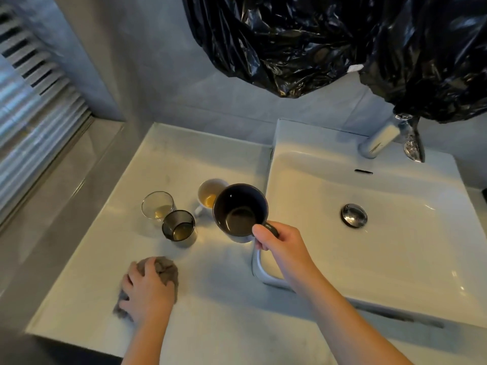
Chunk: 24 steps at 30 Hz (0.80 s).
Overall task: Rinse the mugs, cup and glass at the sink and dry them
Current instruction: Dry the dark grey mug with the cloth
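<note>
White counter (216, 299) beside sink (395, 259); right hand (279, 246) grips dark mug (239, 212), left hand (145, 293) clutches cloth (166, 267)

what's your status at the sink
Right hand holding dark mug by handle. Left hand on grey cloth. Basin empty.

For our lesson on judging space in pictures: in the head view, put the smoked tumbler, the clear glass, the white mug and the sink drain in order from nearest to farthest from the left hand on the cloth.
From the left hand:
1. Smoked tumbler, just beyond the hand.
2. Clear glass, behind the tumbler, leftward.
3. White mug, farther back, rightward.
4. Sink drain, far right, in the basin.
</note>
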Each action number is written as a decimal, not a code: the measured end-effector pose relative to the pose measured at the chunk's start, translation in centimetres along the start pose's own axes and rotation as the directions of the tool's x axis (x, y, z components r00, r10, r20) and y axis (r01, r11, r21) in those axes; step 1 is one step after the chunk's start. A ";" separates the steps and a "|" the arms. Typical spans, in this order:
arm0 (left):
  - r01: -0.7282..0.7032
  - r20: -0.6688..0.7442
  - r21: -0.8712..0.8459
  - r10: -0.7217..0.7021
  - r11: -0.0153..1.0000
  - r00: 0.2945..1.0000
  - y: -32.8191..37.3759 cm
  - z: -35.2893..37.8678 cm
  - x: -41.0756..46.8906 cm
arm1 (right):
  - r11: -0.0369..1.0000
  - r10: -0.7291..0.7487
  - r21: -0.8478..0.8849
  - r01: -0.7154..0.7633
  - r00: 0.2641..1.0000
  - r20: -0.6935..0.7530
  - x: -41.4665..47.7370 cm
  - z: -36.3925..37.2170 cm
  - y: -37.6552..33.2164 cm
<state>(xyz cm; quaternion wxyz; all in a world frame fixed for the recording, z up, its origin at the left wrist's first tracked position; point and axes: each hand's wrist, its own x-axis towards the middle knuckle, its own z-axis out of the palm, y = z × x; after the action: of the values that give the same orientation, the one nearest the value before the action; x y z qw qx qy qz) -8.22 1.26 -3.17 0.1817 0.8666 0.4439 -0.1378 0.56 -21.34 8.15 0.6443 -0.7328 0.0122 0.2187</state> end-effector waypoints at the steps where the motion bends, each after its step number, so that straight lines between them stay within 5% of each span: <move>1: -0.008 -0.023 0.007 0.008 1.000 1.000 -0.1 -0.1 0.1 | 1.000 0.003 -0.006 -0.003 1.000 -0.005 0.0 0.1 0.0; 6: -0.080 -0.126 0.000 0.079 0.997 0.989 -0.7 -0.6 0.9 | 1.000 0.017 -0.020 -0.017 1.000 -0.019 -0.1 0.5 0.0; 9: -0.119 -0.223 -0.233 0.066 0.965 0.973 -0.1 -2.1 0.1 | 1.000 0.010 -0.022 -0.011 1.000 -0.013 -0.3 0.4 -0.2; 13: -0.374 -0.394 -0.498 0.180 0.782 0.901 2.5 -5.6 -2.1 | 1.000 -0.019 -0.018 0.019 1.000 -0.019 -0.6 -0.7 -0.4; 21: -0.712 -0.425 -0.428 0.572 0.556 0.702 11.3 -9.9 -7.8 | 0.999 -0.033 0.015 0.035 0.994 -0.108 -2.2 -6.3 -0.5; 24: -0.735 -0.353 -0.480 0.661 0.479 0.662 14.6 -9.4 -11.0 | 0.999 -0.051 -0.009 0.050 0.985 -0.164 -3.2 -9.8 -0.1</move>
<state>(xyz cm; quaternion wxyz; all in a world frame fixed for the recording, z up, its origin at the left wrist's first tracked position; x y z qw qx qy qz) -1.73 -10.43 12.42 0.4524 0.8763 0.0818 0.1443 0.72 -31.49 10.06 0.6448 -0.7498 0.0462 0.1410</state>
